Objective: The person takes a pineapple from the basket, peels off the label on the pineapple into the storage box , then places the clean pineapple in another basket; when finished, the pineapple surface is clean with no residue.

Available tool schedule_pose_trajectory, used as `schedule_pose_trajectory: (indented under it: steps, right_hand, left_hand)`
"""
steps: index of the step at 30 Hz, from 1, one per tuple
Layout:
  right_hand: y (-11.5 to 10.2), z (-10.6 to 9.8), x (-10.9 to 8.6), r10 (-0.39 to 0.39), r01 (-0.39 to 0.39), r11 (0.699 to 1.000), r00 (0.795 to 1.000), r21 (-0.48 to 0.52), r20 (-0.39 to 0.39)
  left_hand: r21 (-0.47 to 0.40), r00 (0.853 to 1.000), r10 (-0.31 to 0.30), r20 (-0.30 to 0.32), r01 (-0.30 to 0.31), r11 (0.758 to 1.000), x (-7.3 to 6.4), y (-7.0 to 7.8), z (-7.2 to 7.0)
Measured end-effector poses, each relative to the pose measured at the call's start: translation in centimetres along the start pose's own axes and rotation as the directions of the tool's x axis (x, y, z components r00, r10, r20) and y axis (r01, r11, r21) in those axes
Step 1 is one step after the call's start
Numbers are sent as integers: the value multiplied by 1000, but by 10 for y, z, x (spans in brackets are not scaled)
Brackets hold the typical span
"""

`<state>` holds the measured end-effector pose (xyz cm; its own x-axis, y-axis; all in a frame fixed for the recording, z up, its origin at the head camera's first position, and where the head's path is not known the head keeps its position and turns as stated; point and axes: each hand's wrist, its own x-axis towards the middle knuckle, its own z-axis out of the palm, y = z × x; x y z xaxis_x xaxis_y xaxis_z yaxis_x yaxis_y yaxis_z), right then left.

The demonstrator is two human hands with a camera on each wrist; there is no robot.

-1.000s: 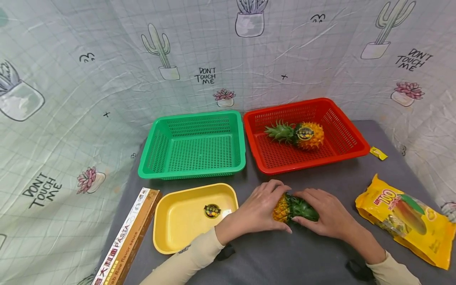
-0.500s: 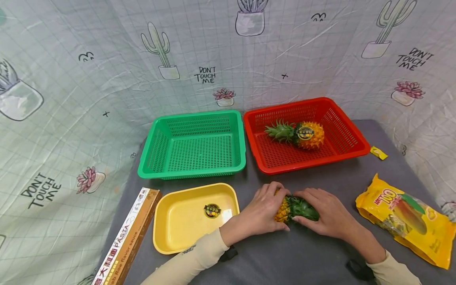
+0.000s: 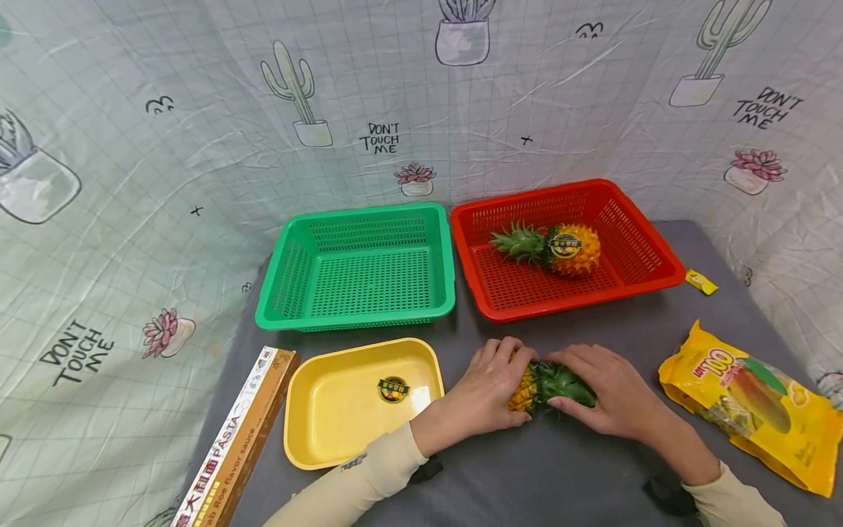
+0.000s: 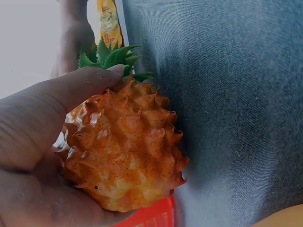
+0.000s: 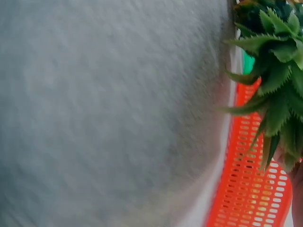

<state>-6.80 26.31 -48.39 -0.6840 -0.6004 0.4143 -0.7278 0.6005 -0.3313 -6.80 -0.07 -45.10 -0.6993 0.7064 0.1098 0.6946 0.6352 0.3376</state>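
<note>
Head cam: L hand [image 3: 490, 384] curled round pineapple [image 3: 522, 393], R hand [image 3: 612, 391] round crown [image 3: 561, 385]; box [image 3: 238, 433] "PASTA", "Roe flavor sauce".

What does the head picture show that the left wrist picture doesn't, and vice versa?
Only head view: the green perforated plastic basket, the long white-and-brown pasta box and a second orange, green-leaved pineapple.

Only left wrist view: the knobbly lower end of the held orange, green-leaved pineapple, covered by the left hand in the head view.

Both: that held pineapple, the left hand, and the red plastic basket.
</note>
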Motion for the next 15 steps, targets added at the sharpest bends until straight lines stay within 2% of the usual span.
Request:
schedule_pose_trajectory:
  steps: [6,15]
  right_hand:
    - [6,-13,5,-13,13,1000,999,-5,-33]
    - [16,-26,25,-96,90,995,977,-40,-189]
  left_hand:
    - [-15,1000,-1,-8,1,1000,-1,-1,0]
    - [-8,1000,-2,-21,2,1000,-3,-1,1]
